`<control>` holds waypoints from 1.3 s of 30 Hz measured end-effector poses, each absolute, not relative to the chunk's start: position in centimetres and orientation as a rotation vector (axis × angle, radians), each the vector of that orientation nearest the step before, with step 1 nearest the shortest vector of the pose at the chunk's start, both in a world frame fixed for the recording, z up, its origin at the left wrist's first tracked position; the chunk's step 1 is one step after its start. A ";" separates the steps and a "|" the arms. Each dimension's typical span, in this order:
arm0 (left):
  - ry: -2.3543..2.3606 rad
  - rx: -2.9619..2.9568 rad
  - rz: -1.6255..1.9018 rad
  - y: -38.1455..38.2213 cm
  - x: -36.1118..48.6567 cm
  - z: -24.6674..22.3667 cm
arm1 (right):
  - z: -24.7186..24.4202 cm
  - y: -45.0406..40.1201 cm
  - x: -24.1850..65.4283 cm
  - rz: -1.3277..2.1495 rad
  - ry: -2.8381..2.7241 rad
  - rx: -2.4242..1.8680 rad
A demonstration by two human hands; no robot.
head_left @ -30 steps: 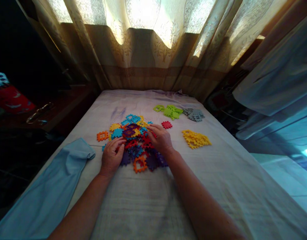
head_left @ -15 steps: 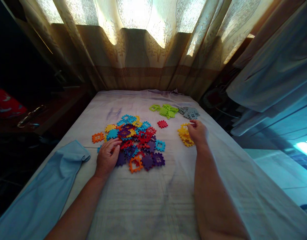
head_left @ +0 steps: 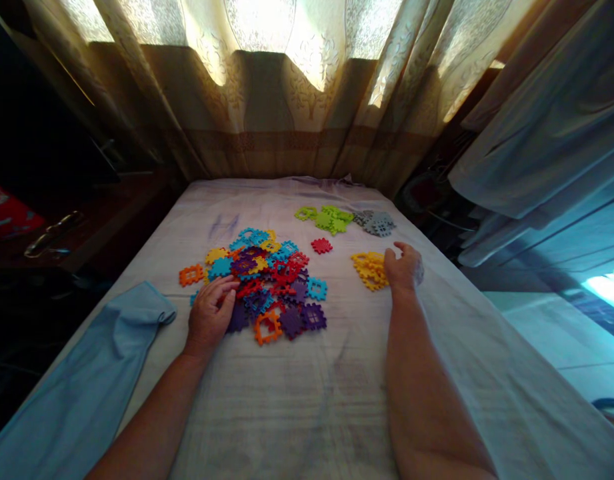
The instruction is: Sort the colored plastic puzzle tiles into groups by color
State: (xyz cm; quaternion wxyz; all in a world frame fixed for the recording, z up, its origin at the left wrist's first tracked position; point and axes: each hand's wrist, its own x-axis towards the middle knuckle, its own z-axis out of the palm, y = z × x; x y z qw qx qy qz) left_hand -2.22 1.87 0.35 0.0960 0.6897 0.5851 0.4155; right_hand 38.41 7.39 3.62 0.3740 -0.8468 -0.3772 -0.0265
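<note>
Below the patterned curtain [head_left: 281, 120], surface [head_left: 297, 413] was sheet-covered. Light-blue cloth [head_left: 87, 373] lay along its left side. Mixed pile [head_left: 285, 273] of notched pieces sat near center. Left hand [head_left: 211, 313] rested at the pile's left edge, thumb and fingers slightly apart. Right hand [head_left: 405, 268]: thumb and forefinger apart, other fingers hidden. Green pieces [head_left: 331, 219] lay toward the back, yellow pieces [head_left: 371, 270] right beside the right hand, contact unclear, grey pieces [head_left: 379, 225] next to green. Single red piece [head_left: 321, 246] lay between pile and yellow.
</note>
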 end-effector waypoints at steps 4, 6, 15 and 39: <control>1.739 2.041 1.231 1.8 -2.1 0.5 | 4.3 7.9 36.7 -0.076 -1.130 -2.068; 1.738 2.039 1.231 1.7 -2.0 0.5 | 4.7 8.1 35.2 -0.070 -1.249 -1.993; 1.737 2.037 1.245 1.8 -2.1 0.2 | 5.3 7.2 24.8 0.077 -1.870 -1.598; 1.721 2.060 1.273 1.9 -1.9 0.1 | 2.8 4.8 17.9 0.055 -2.459 -1.288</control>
